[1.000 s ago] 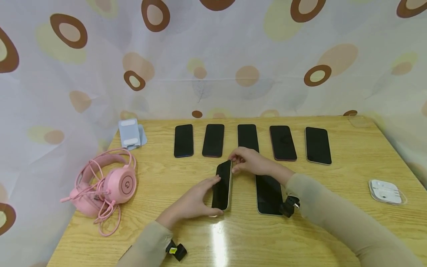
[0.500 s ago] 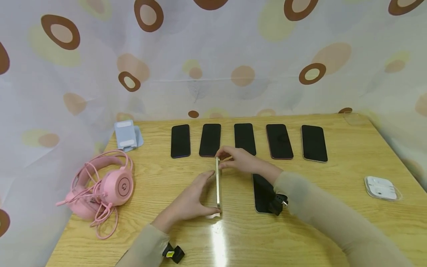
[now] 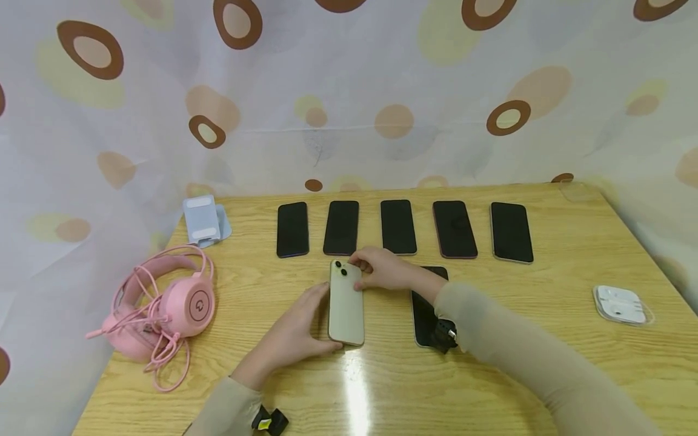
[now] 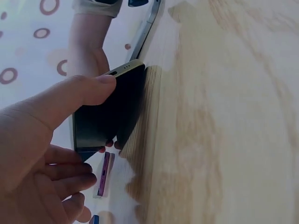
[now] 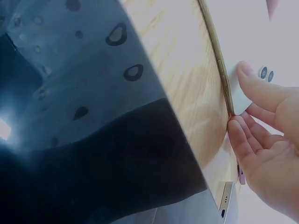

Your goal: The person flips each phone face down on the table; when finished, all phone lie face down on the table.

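A pale cream smartphone (image 3: 346,309) is tilted above the table with its back and two camera lenses facing me in the head view; its dark screen shows in the left wrist view. My right hand (image 3: 384,268) pinches its upper right corner, thumb on the back and fingers at the edge. My left hand (image 3: 294,332) holds it from the left, the thumb (image 4: 100,88) at the bottom end and the fingers at the long side. Right of it, another smartphone (image 3: 425,312) lies screen up, partly under my right forearm.
Several smartphones lie screen up in a row at the back, the leftmost phone (image 3: 292,230) among them. Pink headphones (image 3: 180,306) with a tangled cable and a light blue phone stand (image 3: 202,219) are at the left. Cased white earphones (image 3: 620,304) lie at the right.
The cream smartphone has been turned over, from screen side, through edge-on, to its back facing up. Both hands have shifted slightly left with it.
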### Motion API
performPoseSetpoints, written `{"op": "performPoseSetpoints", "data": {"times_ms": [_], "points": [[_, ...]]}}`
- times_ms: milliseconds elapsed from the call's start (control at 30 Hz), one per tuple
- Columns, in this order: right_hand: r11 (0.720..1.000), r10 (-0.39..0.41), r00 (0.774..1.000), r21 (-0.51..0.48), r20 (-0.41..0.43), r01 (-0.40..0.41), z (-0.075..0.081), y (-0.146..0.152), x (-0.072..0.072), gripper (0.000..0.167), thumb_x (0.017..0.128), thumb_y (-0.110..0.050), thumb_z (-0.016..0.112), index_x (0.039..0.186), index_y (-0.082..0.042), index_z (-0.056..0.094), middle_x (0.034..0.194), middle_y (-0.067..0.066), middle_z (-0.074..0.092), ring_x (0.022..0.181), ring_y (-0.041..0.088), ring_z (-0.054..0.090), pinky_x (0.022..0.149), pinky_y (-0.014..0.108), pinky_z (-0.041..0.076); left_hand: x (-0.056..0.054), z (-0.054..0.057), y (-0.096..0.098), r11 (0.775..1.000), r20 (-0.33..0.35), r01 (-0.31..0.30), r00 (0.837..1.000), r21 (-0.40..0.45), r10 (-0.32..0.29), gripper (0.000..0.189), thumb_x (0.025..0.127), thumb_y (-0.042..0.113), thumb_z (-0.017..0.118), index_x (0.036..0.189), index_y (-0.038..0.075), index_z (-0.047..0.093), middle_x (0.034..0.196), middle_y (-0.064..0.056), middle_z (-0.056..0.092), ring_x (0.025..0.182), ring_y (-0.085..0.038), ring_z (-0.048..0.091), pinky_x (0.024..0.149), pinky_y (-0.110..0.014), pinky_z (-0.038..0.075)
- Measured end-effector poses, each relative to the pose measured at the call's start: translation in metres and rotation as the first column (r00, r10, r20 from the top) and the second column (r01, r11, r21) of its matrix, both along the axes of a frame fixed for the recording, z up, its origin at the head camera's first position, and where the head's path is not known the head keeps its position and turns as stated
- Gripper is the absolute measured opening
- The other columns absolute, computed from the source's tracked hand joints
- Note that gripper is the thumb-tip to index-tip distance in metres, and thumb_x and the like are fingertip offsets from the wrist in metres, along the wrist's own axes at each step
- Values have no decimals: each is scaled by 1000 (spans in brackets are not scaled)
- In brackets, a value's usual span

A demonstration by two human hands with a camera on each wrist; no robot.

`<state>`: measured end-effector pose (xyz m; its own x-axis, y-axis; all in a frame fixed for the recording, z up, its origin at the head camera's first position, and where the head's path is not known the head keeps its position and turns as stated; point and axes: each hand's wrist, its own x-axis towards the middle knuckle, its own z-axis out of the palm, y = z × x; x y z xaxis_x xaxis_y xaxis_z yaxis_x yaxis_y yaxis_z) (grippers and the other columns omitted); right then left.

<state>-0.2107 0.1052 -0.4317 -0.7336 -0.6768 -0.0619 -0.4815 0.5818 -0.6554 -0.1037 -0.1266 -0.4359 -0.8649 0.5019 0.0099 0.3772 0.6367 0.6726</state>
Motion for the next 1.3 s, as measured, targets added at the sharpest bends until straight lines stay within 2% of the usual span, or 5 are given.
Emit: {"op": "performPoseSetpoints", "data": {"times_ms": [300,533,633,1133,1300], "points": [[999,-2,1000,32,-19,2,2,0,-2,45,79,-21,79,116,0,62,94,4,55,83,18,49,75,28,43,-1,-4,1,988,-85,-10,996,-151,-3,103,65,43,86,144,-1,36,135,-12,45,122,-24,46,100,-38,41],[998,11,999,58,-49,-8,-4,4,-2,43,78,-23,79,113,-3,63,92,2,53,80,15,47,73,27,42,-1,-6,6,970,-138,-7,990,-244,-28,101,64,49,85,139,-5,43,132,-14,46,125,-30,43,111,-40,23],[998,12,999,67,-36,-9,-5,6,-1,43,79,-23,79,114,-4,64,93,2,53,82,16,47,74,28,43,1,-7,8,960,-134,-13,991,-280,-26,101,64,51,84,138,-4,44,132,-13,46,126,-29,43,111,-39,23],[997,15,998,72,-58,-11,5,16,2,45,82,-20,77,120,-2,61,105,7,56,89,18,52,80,30,46,1,5,13,936,-102,-43,995,-350,8,94,71,53,79,140,0,44,135,-13,47,128,-39,40,101,-49,38],[997,21,996,81,-81,-14,14,41,6,45,84,-18,75,123,-1,60,108,8,57,89,20,53,78,33,48,1,14,25,937,-150,-53,989,-345,1,87,73,52,77,139,2,47,135,-12,49,127,-34,44,104,-46,35]]}}
